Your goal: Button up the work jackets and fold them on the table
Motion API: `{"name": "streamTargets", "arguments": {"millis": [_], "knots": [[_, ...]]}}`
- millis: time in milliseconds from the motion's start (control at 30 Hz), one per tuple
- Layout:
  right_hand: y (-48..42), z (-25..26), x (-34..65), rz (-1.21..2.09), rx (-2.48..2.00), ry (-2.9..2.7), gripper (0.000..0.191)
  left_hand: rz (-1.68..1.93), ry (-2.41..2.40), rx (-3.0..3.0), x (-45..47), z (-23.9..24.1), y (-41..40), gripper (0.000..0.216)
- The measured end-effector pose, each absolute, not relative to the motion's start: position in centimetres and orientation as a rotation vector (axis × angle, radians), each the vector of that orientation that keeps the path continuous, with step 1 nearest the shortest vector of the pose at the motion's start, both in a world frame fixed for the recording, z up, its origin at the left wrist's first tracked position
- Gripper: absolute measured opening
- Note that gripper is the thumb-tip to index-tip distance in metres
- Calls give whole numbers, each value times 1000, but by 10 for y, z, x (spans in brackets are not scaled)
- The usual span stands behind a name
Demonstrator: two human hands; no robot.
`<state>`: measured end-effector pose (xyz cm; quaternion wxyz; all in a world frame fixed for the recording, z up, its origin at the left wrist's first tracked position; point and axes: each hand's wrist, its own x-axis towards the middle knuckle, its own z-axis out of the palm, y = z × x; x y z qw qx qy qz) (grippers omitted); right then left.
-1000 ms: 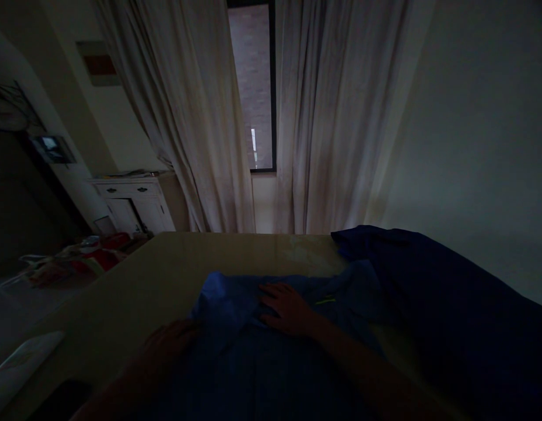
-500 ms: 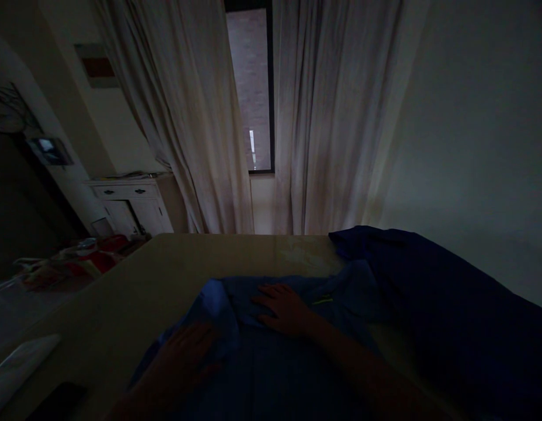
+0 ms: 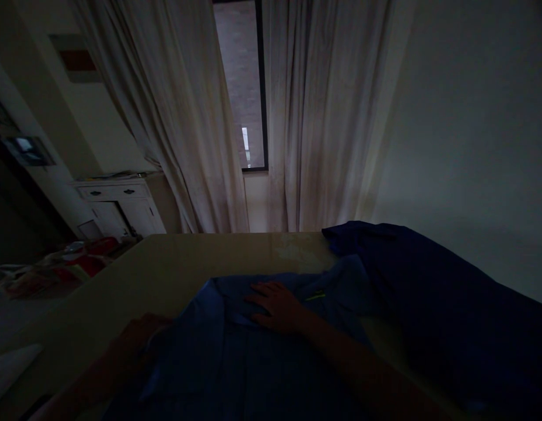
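Observation:
A blue shirt lies spread on the table, its lower part running off toward me in the dark. A small yellow-green mark shows on it near the far edge. My right hand rests flat on the upper middle of the shirt, fingers stretched apart. At the shirt's left edge is my left hand, its fingers bent around the cloth; they are dim and partly blurred.
A dark navy cloth covers the table's right side. At the lower left lie a pale flat object and a dark object. Beyond the table are curtains, a white cabinet and red bags.
My left hand has moved left to the shirt's edge, and the left front panel now lies flatter and further out. My right hand stays in place. The view has shifted slightly right.

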<state>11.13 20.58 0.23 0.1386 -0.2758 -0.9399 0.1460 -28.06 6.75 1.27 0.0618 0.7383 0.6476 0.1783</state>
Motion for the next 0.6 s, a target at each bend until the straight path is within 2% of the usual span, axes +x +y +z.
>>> {"name": "streamTargets", "arguments": {"millis": [233,367,500,600], "knots": [[206,1,111,416,-809,-2707,56,471,1790,1995,-315,11,79,40],[207,-1,111,422,-799,-2709,55,516,1943,2122,-319,7,98,48],[207,-2,112,410,-797,-2707,56,561,2046,2327,-261,-2,123,54],[206,-1,111,400,-790,-2710,56,403,2078,2395,-204,-15,140,65]]}}
